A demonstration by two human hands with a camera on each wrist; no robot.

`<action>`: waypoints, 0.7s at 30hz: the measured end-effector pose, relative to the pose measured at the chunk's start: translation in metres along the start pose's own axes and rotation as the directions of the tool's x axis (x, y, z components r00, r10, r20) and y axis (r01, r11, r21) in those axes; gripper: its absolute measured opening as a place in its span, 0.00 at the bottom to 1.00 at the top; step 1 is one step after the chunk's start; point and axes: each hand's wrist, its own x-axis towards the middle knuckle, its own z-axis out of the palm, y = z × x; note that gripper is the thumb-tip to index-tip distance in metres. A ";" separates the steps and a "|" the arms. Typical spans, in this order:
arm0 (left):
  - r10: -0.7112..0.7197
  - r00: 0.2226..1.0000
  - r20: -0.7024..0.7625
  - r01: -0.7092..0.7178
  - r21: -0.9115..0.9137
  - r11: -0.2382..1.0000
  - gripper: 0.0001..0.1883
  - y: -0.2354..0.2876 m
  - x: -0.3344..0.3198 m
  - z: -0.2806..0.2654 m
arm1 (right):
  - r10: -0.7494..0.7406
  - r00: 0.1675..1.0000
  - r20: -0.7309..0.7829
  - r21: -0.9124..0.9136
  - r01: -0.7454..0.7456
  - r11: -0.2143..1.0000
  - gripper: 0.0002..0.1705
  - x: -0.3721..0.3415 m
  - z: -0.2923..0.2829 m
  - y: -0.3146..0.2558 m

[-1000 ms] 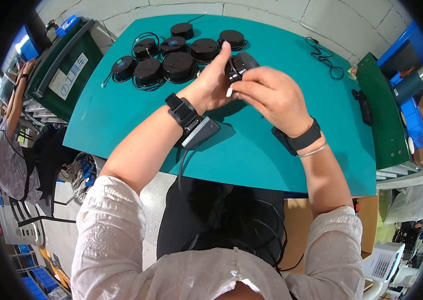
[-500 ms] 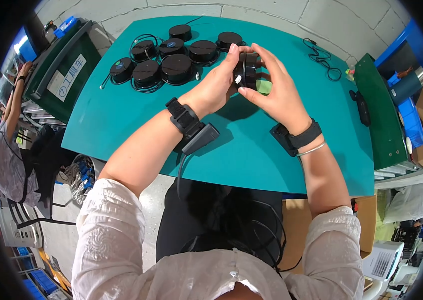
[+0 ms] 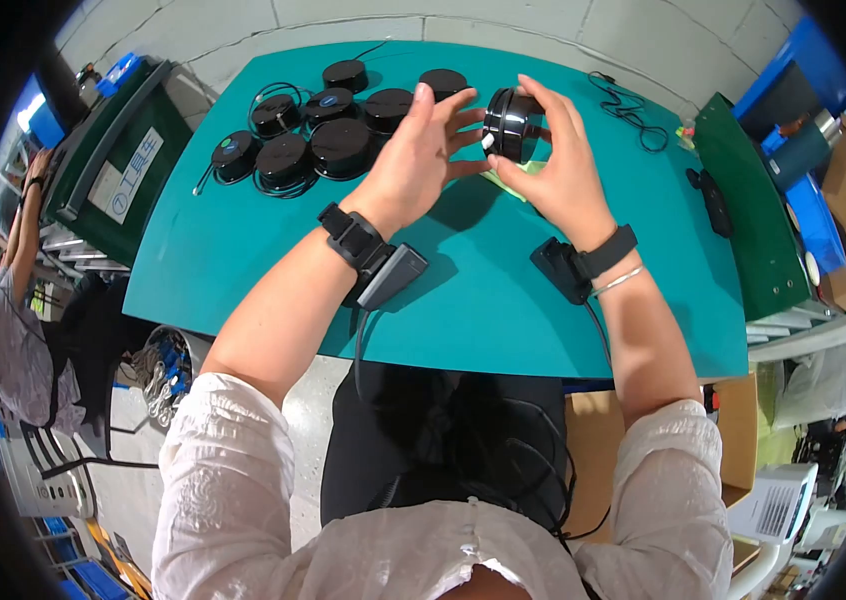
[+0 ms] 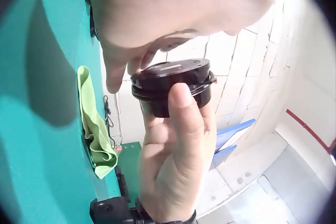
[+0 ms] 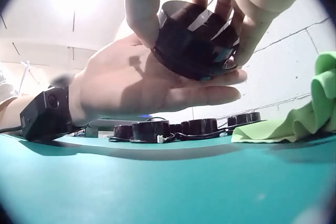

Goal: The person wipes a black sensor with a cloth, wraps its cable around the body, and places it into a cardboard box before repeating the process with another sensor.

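While the black puck is gripped by the right hand, seemingly for inspection, the left hand is held straight-fingered.

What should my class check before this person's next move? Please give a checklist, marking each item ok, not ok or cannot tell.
1. Right hand grips the held black unit: ok.
2. Held black unit clear of the table: ok, it is up in the air.
3. White plug fastened: cannot tell; it shows at the unit's side, too small to judge.
4. Left hand off the unit: cannot tell; it is close, contact unclear.
5. Green cloth lying flat: not ok, it is rumpled.
6. Other black units resting on the table: ok.
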 end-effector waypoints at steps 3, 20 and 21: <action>-0.017 0.999 -0.028 0.017 -0.007 1.000 0.40 0.003 0.001 -0.002 | -0.006 0.997 -0.081 -0.073 0.000 0.997 0.45 0.002 -0.010 0.007; -0.320 0.891 0.322 0.271 0.189 0.944 0.37 -0.011 0.012 -0.029 | 0.529 0.766 -0.365 -0.412 -0.642 0.646 0.37 -0.243 -0.334 -0.093; -0.318 0.900 0.297 0.266 0.202 0.942 0.37 -0.013 0.015 -0.034 | 0.605 0.675 -0.424 -0.420 -0.738 0.529 0.37 -0.281 -0.349 -0.088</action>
